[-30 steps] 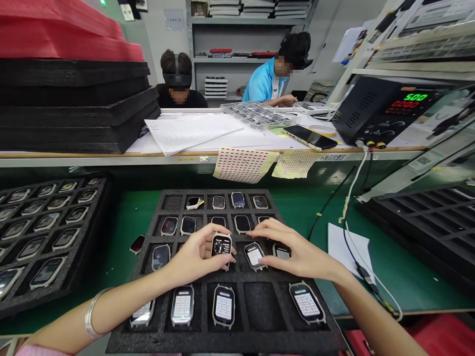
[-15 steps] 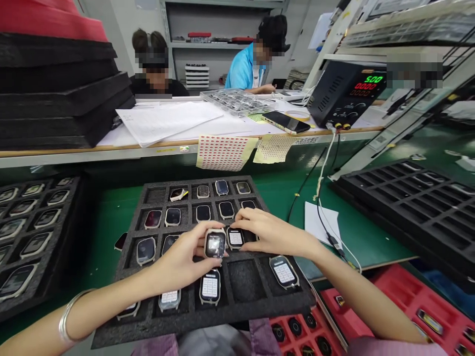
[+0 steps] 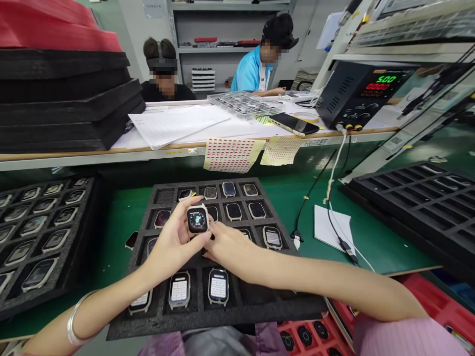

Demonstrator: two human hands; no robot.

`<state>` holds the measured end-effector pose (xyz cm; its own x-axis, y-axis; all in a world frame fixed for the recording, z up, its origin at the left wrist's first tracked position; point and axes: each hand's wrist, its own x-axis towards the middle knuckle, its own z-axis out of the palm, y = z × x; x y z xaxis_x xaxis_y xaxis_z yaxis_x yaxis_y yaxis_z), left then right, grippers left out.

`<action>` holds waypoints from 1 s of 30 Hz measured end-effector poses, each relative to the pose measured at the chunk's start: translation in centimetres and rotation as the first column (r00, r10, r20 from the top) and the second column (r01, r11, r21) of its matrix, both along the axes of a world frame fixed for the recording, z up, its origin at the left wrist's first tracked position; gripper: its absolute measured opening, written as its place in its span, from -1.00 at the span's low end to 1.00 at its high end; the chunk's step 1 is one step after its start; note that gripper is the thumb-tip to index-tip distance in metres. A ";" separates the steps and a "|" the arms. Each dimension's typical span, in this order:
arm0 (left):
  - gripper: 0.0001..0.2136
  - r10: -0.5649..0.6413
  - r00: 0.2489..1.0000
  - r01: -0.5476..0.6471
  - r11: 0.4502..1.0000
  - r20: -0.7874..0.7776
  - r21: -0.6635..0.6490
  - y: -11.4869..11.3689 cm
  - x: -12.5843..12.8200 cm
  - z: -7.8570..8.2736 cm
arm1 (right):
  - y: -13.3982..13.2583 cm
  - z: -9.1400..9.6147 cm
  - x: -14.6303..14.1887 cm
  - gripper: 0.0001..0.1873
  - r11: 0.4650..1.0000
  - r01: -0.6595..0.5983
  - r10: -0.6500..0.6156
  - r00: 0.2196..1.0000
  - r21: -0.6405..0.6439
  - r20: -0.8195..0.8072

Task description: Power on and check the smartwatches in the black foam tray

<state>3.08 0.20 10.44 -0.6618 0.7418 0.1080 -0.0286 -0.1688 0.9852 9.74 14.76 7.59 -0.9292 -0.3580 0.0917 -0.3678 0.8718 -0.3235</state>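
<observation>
Left hand [image 3: 174, 240] grips a watch [image 3: 198, 220]; right hand [image 3: 232, 247], can't tell. Near the table's [image 3: 148, 154] front edge, a box [image 3: 347, 96] says 5.00.

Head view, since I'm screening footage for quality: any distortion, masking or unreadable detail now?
In the head view, the power supply looks skewed; pixel blocks mask both co-workers' faces; the watch in the left hand has a lit dial, its lettering too small to read.

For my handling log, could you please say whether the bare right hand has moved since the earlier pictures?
Yes, the bare right hand has moved left across the black compartmented foam tray.
</observation>
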 end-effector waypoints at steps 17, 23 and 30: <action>-0.55 0.185 0.982 -0.182 0.980 -0.033 0.086 -0.6 -0.8 -0.9 | 3.7 2.8 -1.2 -0.73 0.568 0.242 -0.046 0.963 -0.787 0.264; -0.56 0.166 0.986 -0.165 0.985 -0.019 0.043 -0.5 -0.8 -1.2 | 4.1 3.1 -1.3 -0.67 0.307 0.370 -0.185 0.927 -0.877 0.326; -0.59 0.046 0.999 -0.046 0.997 0.002 -0.057 -0.5 -0.9 -2.1 | 3.6 3.2 -0.3 -0.75 0.303 0.359 -0.064 0.932 -0.883 0.358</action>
